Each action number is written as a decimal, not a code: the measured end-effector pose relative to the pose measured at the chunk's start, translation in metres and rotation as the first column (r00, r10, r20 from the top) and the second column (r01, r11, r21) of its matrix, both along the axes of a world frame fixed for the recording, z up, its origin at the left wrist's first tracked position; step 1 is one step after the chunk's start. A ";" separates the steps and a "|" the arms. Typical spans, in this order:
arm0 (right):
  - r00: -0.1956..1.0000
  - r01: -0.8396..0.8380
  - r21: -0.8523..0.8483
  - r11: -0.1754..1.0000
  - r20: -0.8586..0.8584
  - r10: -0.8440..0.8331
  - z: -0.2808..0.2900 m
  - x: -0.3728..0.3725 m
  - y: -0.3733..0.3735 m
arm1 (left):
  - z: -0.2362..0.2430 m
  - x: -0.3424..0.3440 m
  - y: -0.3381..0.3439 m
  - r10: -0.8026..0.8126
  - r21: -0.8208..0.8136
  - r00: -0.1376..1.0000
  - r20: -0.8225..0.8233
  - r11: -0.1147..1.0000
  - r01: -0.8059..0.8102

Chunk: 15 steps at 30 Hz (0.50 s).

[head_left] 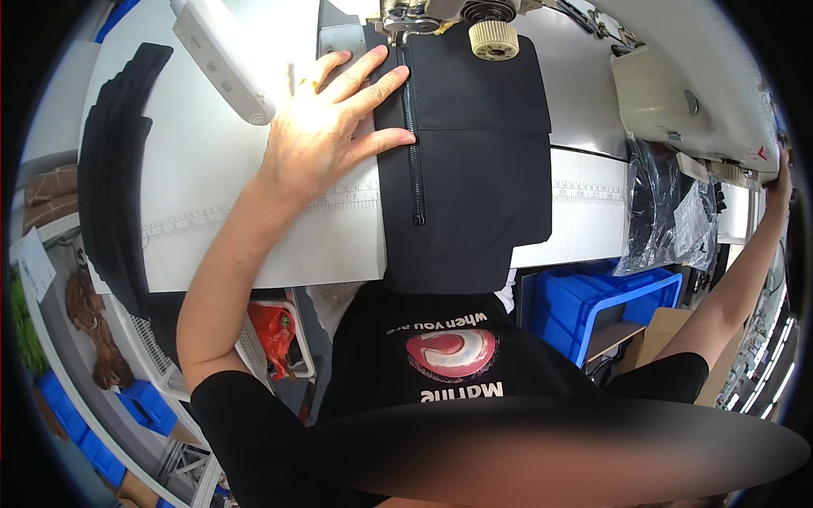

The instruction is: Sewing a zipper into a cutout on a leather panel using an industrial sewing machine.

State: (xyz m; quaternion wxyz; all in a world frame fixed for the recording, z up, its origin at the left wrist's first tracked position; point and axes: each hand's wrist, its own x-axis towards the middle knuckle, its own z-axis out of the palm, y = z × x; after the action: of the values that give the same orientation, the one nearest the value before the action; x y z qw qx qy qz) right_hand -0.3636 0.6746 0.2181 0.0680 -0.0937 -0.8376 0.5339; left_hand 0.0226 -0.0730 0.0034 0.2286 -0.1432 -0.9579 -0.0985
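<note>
While the left hand (pixel 309 131) is lying palm down over the edge of a flat black fabric panel (pixel 487 186), I am seeing its fingers spreading apart, extended and gripping nothing. The thumb tip is resting on a dark, narrow toothed zipper (pixel 416 182), which is running lengthwise down the panel. The panel itself is lying on a white table (pixel 212 254) marked with a ruler scale, and its near end is reaching the person's black printed shirt (pixel 453 317). At its far end, a metal presser foot (pixel 395 35) is standing close beyond the fingertips, and a cream ribbed round knob (pixel 494 41) is hanging over the cloth, hiding a little of it.

Far off to the right, the right hand (pixel 781 179) is reaching to the outer end of a bulky white sewing machine (pixel 703 59); I cannot tell whether its fingers are closing on anything.

A long white plastic device (pixel 222 63) is jutting in just above the left hand. A pile of black fabric strips (pixel 114 182) is lying along the left side, and a crinkled clear plastic bag (pixel 656 207) is sitting on the right. Below, a blue plastic crate (pixel 584 300) is standing beside a brown cardboard box (pixel 656 339).
</note>
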 end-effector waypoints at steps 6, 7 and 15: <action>0.984 0.096 -0.164 0.982 -0.135 -0.118 -0.022 0.030 -0.031 | -0.001 -0.001 -0.001 -0.001 0.013 1.000 0.017 1.000 0.001; 0.981 0.104 -0.178 0.978 -0.145 -0.131 -0.023 0.036 -0.041 | -0.001 0.000 -0.001 -0.004 -0.001 1.000 0.021 1.000 0.004; 0.923 0.095 -0.347 0.933 -0.321 -0.213 -0.062 0.087 -0.104 | -0.002 -0.002 -0.002 -0.029 0.062 0.998 0.053 0.998 0.025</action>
State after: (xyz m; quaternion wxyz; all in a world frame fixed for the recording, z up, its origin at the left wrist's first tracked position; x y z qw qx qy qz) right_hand -0.2770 0.5707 0.1559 0.2432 -0.0728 -0.7020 0.6654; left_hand 0.0209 -0.0750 0.0011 0.2056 -0.1464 -0.9582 -0.1346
